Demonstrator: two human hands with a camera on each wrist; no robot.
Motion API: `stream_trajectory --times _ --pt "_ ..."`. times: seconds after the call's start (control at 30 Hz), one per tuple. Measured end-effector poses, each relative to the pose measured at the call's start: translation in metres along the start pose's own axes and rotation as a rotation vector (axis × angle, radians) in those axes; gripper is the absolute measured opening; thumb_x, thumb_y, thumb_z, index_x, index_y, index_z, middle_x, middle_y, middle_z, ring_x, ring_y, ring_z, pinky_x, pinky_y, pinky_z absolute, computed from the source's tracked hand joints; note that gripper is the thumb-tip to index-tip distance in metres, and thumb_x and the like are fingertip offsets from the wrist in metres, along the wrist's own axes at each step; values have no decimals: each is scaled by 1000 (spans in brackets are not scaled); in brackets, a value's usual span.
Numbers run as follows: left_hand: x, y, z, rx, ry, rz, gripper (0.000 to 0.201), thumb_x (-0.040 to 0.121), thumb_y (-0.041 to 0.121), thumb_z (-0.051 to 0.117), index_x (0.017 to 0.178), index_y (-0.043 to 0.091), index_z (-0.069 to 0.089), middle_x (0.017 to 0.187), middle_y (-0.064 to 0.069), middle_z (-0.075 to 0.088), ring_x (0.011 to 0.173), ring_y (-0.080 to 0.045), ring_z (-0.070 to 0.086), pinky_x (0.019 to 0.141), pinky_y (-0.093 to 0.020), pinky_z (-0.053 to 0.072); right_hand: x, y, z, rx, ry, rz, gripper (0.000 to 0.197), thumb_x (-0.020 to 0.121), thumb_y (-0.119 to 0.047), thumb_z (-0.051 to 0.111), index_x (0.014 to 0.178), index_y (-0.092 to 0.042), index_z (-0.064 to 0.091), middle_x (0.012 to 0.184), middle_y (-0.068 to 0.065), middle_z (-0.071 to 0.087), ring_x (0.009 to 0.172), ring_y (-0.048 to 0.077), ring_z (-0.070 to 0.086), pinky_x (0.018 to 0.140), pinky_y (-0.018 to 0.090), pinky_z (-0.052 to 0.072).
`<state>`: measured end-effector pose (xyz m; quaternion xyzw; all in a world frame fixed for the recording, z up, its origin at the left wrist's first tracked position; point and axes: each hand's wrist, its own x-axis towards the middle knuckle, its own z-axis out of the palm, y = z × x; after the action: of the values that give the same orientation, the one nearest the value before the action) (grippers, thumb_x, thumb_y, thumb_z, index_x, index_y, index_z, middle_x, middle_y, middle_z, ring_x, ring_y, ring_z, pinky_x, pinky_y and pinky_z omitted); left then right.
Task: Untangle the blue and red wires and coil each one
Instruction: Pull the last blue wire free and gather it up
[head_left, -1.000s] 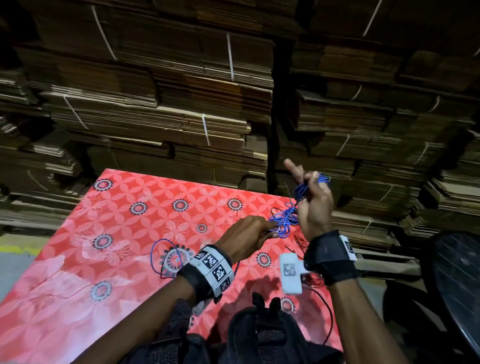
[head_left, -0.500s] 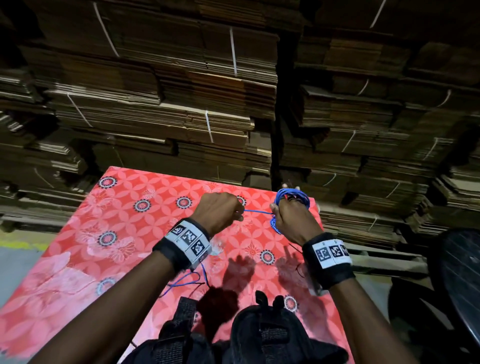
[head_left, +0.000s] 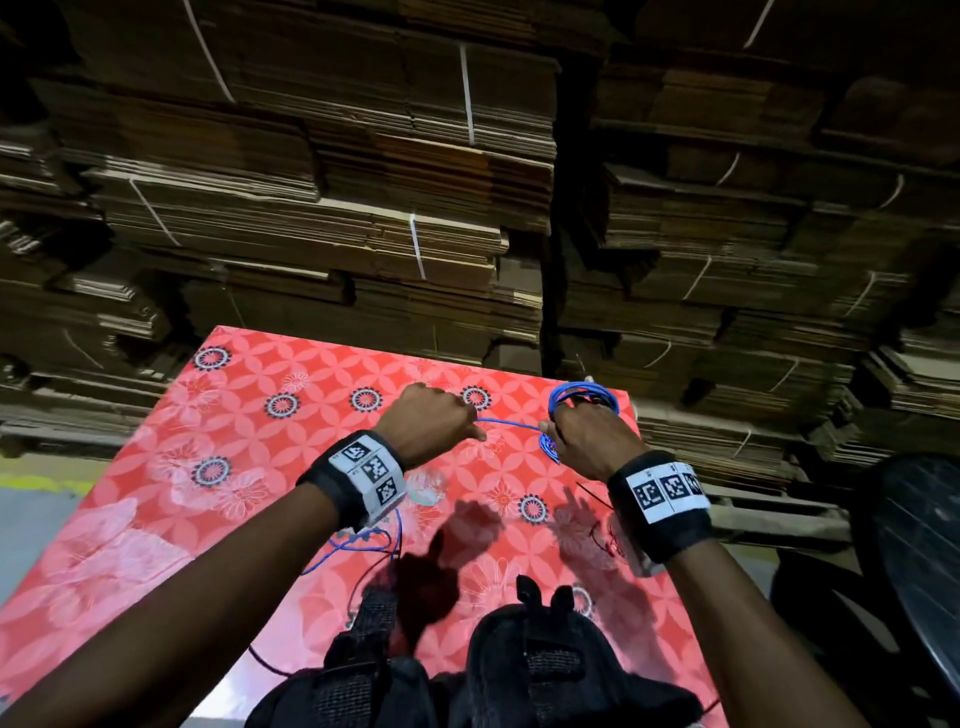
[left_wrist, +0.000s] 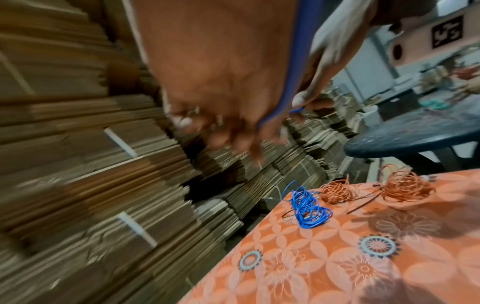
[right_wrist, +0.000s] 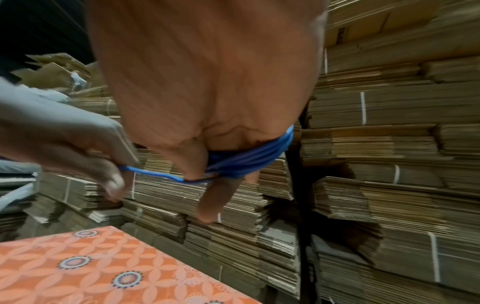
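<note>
The blue wire (head_left: 584, 396) is wound in a coil round the fingers of my right hand (head_left: 587, 441), above the table's far right corner. In the right wrist view the thumb presses on the blue coil (right_wrist: 249, 158). A taut blue strand (head_left: 509, 423) runs left to my left hand (head_left: 441, 421), which pinches it. The loose blue tail (head_left: 363, 540) hangs under my left wrist. A red wire (head_left: 602, 538) lies on the cloth below my right wrist. The left wrist view shows a blue bundle (left_wrist: 309, 207) and two red bundles (left_wrist: 337, 191) on the table.
The table carries a red flowered cloth (head_left: 234, 415). Tall stacks of flattened cardboard (head_left: 363, 208) stand close behind and to its right. A dark plastic stool (head_left: 909, 519) sits at the right, and a black chest harness (head_left: 519, 665) is at the bottom edge.
My right hand has turned palm down and moved out over the far corner with the coil. My left hand has risen and drawn the blue strand taut between the hands.
</note>
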<state>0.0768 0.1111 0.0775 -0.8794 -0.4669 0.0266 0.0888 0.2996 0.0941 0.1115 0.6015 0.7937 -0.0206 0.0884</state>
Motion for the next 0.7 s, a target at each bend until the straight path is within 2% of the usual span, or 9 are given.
stream_trajectory --times 0.1,0.2,0.3,0.4,0.43,0.5,0.57,0.63,0.7 --pt "-5 -19 6 -190 -37 -46 47 90 64 45 101 22 65 104 -5 71 99 -30 65 69 -32 40 -1 5 1 33 -78 0 42 101 -46 44 103 -6 57 106 21 62 101 39 59 79 40 44" --pt "-12 -38 10 -238 -43 -63 43 89 63 49 98 25 67 103 -4 70 98 -30 65 68 -32 39 -3 11 2 -18 -76 19 38 101 -41 44 106 -5 57 112 21 63 105 38 59 81 40 44" --pt "-13 -40 14 -222 4 -114 32 94 53 49 105 29 68 105 -3 70 101 -29 63 71 -31 42 -4 17 0 76 -77 60 36 102 -37 45 97 -6 61 98 15 66 96 33 62 72 35 38" --pt "-11 -38 19 -103 30 -212 30 101 43 42 120 35 63 115 -1 66 112 -28 56 86 -35 41 -9 20 2 648 -227 -53 42 101 -34 49 74 -8 67 69 3 70 65 5 58 71 31 40" --pt "-10 -39 21 -88 38 -241 31 102 42 39 124 35 60 118 -1 64 114 -28 54 89 -37 39 -13 17 4 927 -277 -111 41 100 -33 49 70 -9 64 70 9 72 70 6 61 81 32 45" --pt "-9 -37 23 -99 79 -266 34 103 42 35 128 33 56 119 -3 63 114 -30 54 88 -38 40 -24 9 8 1474 -311 -147 34 97 -27 48 70 -8 56 75 26 71 97 24 69 108 39 42" --pt "-7 -31 20 -161 119 -250 32 103 37 36 128 28 55 114 -6 63 109 -31 57 83 -38 44 -32 -3 9 1858 -297 -239 29 97 -24 52 72 -10 55 74 28 68 106 39 65 110 46 41" --pt "-5 -23 18 -308 161 -240 26 103 27 39 122 24 57 108 -9 63 102 -34 60 74 -39 44 -37 -16 4 2094 -198 -363 25 94 -26 61 74 -11 59 72 22 67 92 37 67 105 48 44" --pt "-2 -13 20 -557 196 -209 20 101 21 42 109 20 60 102 -12 66 97 -36 62 72 -38 44 -38 -25 -5 2286 -121 -455 23 97 -24 59 80 -8 61 81 17 68 93 36 66 107 53 41"
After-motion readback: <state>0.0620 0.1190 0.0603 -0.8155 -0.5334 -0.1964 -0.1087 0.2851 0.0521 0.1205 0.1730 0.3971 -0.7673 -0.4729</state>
